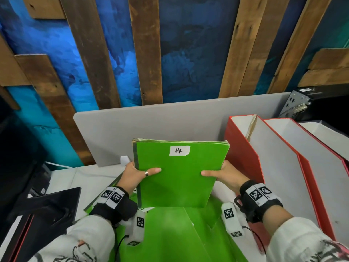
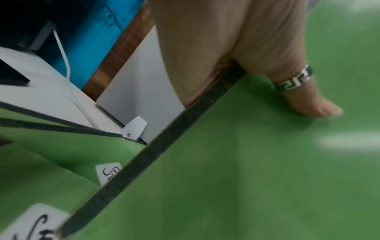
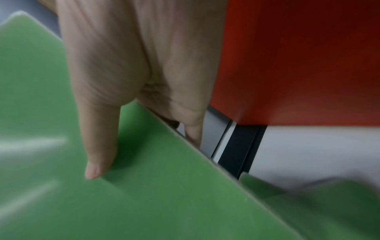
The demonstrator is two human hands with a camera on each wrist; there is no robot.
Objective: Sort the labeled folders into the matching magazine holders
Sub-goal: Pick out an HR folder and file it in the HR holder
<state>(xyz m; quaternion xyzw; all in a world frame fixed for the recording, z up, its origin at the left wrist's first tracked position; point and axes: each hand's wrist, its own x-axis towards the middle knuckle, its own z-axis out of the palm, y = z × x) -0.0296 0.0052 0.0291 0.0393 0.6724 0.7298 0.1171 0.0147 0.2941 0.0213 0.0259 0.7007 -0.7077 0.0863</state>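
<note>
A green folder (image 1: 177, 176) with a white label reading "HR" (image 1: 179, 150) is raised upright above the desk, held by both hands. My left hand (image 1: 137, 174) grips its dark spine edge, ringed thumb on the front (image 2: 304, 97), fingers hidden behind. At the opposite edge my right hand (image 1: 221, 173) grips it, thumb on the cover (image 3: 96, 146). Several more green folders (image 1: 175, 233) lie flat underneath; two with white labels (image 2: 109, 173) show in the left wrist view. Red magazine holders (image 1: 243, 148) stand to the right, close to the right hand (image 3: 298, 56).
A grey desk divider (image 1: 151, 125) stands behind the folder. A black stand and device (image 1: 47, 205) lie on the desk at left, with a white cable (image 2: 63, 53) near the divider. A black computer case (image 1: 302, 103) is at far right.
</note>
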